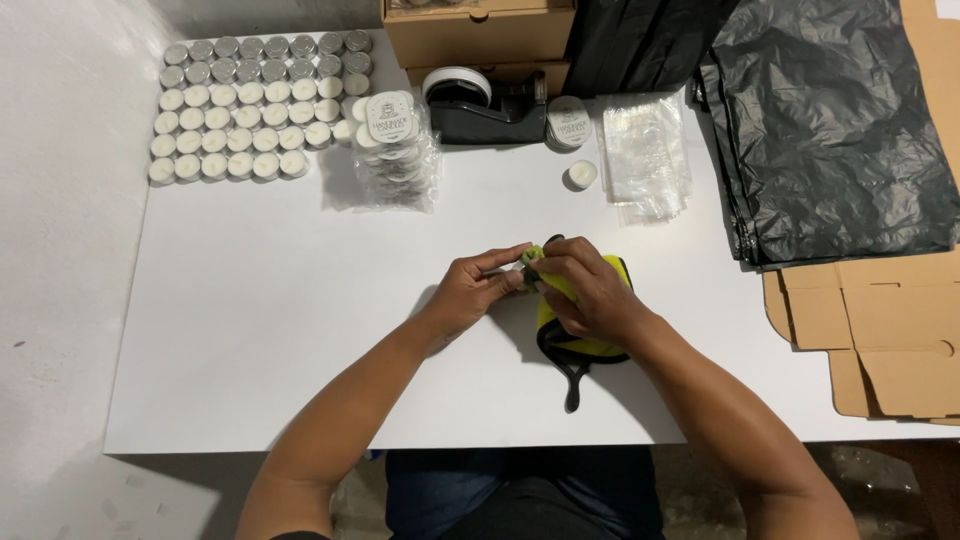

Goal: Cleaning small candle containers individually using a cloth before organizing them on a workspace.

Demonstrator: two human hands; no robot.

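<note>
My left hand (472, 287) and my right hand (588, 285) meet over the middle of the white table (260, 330). Both pinch a small green object (531, 256) at the top of a yellow pouch with black trim (608, 345). The pouch lies under my right hand, and its black strap (573, 385) trails toward me. What the green piece is I cannot tell; my fingers cover most of it.
Rows of tealight candles (245, 110) fill the back left. Bagged stacks of round tins (393, 150), a black tape dispenser (485, 110), a lone tealight (581, 175) and clear bags (645, 155) sit behind. Black plastic sheeting (830, 130), flat cardboard (880, 330) and boxes (480, 35) lie right and back.
</note>
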